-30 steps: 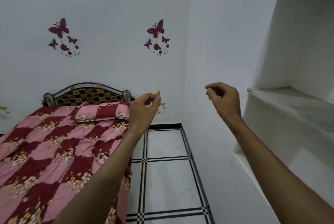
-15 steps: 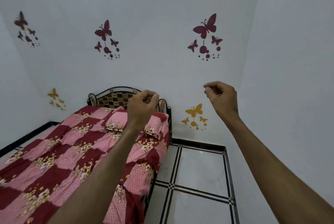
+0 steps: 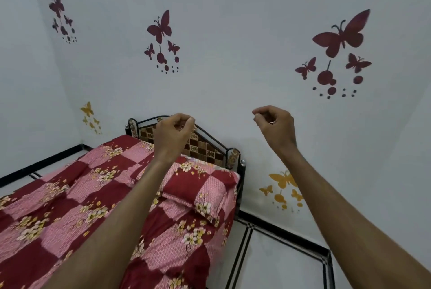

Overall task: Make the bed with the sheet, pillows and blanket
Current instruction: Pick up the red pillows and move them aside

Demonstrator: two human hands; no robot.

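The bed is at the lower left, covered by a red and pink checked cloth with flowers (image 3: 70,207); I cannot tell whether it is the sheet or the blanket. A pillow (image 3: 200,186) in the same pattern lies at the head end, against the black metal headboard (image 3: 207,148). Both my arms are raised in the air. My left hand (image 3: 172,134) is above the pillow end with its fingers curled in and holds nothing. To the right of the bed, in front of the wall, my right hand (image 3: 275,125) is curled the same way and is also empty.
White walls with dark red and yellow butterfly stickers (image 3: 338,39) enclose the bed's head and far side. A strip of white tiled floor with black lines (image 3: 279,265) runs along the bed's right side.
The view has swung to the left and closer to the bed's head; the shelf on the right has left the frame. Both hands stay raised and curled.
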